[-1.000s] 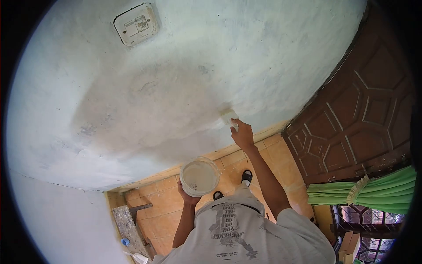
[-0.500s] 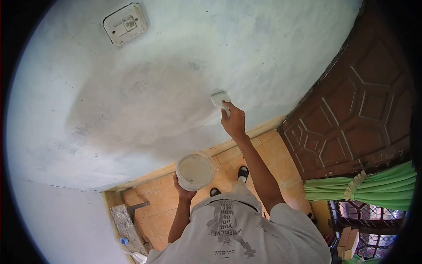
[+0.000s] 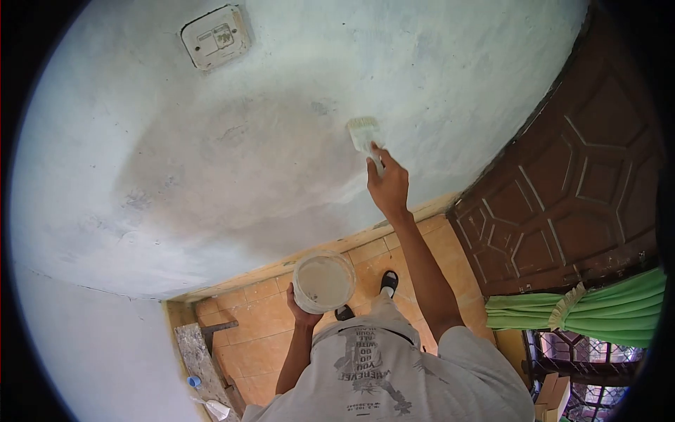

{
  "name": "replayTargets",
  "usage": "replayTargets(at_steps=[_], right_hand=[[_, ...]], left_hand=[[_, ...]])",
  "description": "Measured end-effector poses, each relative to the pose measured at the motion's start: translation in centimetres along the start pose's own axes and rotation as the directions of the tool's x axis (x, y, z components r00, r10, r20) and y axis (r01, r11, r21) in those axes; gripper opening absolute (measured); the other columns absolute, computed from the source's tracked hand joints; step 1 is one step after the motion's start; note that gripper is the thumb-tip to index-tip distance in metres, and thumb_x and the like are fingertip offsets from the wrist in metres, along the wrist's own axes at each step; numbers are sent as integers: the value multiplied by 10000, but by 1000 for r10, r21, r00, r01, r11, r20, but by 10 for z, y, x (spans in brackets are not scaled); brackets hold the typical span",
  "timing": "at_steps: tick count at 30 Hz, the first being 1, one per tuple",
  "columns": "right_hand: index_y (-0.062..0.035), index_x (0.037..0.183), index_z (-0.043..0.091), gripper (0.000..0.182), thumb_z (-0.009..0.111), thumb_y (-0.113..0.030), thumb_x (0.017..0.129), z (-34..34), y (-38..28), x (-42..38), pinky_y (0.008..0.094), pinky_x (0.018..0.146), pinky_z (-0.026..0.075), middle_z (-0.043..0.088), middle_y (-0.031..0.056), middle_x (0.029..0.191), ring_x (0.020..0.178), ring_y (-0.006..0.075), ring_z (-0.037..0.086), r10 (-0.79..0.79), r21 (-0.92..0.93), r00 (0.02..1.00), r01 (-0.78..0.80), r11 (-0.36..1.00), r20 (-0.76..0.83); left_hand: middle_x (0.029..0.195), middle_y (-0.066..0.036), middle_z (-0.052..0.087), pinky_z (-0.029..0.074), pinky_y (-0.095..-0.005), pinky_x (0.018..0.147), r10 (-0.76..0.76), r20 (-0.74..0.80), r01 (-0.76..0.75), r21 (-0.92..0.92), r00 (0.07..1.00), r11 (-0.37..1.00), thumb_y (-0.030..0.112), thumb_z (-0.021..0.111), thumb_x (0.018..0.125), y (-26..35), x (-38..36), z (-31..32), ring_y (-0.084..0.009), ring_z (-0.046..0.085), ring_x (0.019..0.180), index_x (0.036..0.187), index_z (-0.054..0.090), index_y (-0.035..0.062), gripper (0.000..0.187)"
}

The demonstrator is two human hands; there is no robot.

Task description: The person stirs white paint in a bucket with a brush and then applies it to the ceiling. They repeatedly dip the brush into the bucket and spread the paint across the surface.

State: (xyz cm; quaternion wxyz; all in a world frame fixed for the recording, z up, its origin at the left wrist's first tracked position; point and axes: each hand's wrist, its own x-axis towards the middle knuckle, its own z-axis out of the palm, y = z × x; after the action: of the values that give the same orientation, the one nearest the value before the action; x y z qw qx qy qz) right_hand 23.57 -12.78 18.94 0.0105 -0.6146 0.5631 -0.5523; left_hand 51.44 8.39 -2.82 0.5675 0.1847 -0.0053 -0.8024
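Note:
My right hand [image 3: 389, 184] grips the handle of a wide flat brush [image 3: 364, 133], whose pale bristles point up against the wall [image 3: 436, 91]. A darker, damp-looking patch [image 3: 239, 162] spreads over the wall to the left of the brush. Low in front of my body, my left hand [image 3: 302, 309] holds a clear round tub [image 3: 324, 281] by its side. Inside the tub is a greyish-beige content. My left fingers are partly hidden behind the tub.
A switch plate [image 3: 215, 38] sits on the wall at the upper left. A brown panelled door [image 3: 555, 183] and a green curtain [image 3: 605, 306] are on the right. A stained board [image 3: 204, 359] with a blue cup [image 3: 193, 381] lies at the lower left, on the tiled floor [image 3: 260, 344].
My right hand has moved the brush up and slightly right along the wall. The tub in my left hand has shifted a little right and down in the view.

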Motion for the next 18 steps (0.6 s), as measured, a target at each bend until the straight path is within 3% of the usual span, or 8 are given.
replayTargets(at_steps=[4,7,10,13,16,18], right_hand=[[-77,1297,704,338,682,-157,969,26,39,-49,502,761,571,742,211,950,854,422,720,43,-134,996,-32,991,83],[-78,1288,707,337,683,-157,961,35,57,-76,511,797,576,752,216,981,894,428,725,211,-196,954,-170,966,211],[-54,1299,700,369,706,-135,939,45,92,-101,493,813,586,753,252,979,927,429,736,223,-196,933,-172,965,282],[-56,1312,700,390,704,-132,929,32,77,-94,477,810,584,748,259,929,888,416,742,390,-276,839,-300,913,379],[-36,1279,711,353,681,-103,934,18,38,-54,480,843,593,745,280,1012,950,438,732,350,-173,873,-308,935,339],[-32,1282,712,356,701,-102,933,1,3,-16,440,773,579,754,265,976,843,418,730,289,-134,915,-261,956,281]], left_hand=[[1515,-117,573,482,-583,1106,48,15,-48,2,999,999,654,476,985,1,-6,-1,-355,561,1361,1532,512,156,741],[1520,-117,568,484,-583,1104,60,-54,-60,-5,997,998,655,469,986,4,-6,-7,-357,559,1364,1538,506,160,743],[1514,-116,572,486,-575,1106,52,14,-52,24,999,998,653,459,990,9,-7,-5,-356,559,1364,1539,504,159,740],[1500,-112,582,492,-567,1100,61,-25,-60,20,998,998,651,451,993,12,-4,-5,-353,565,1355,1534,510,159,733],[1484,-108,595,500,-558,1089,56,-16,-55,21,998,998,652,452,993,13,-4,1,-346,575,1340,1523,521,159,727],[1484,-107,595,500,-560,1087,52,-28,-51,18,998,999,654,455,992,14,-2,-3,-346,577,1337,1521,523,159,727]])
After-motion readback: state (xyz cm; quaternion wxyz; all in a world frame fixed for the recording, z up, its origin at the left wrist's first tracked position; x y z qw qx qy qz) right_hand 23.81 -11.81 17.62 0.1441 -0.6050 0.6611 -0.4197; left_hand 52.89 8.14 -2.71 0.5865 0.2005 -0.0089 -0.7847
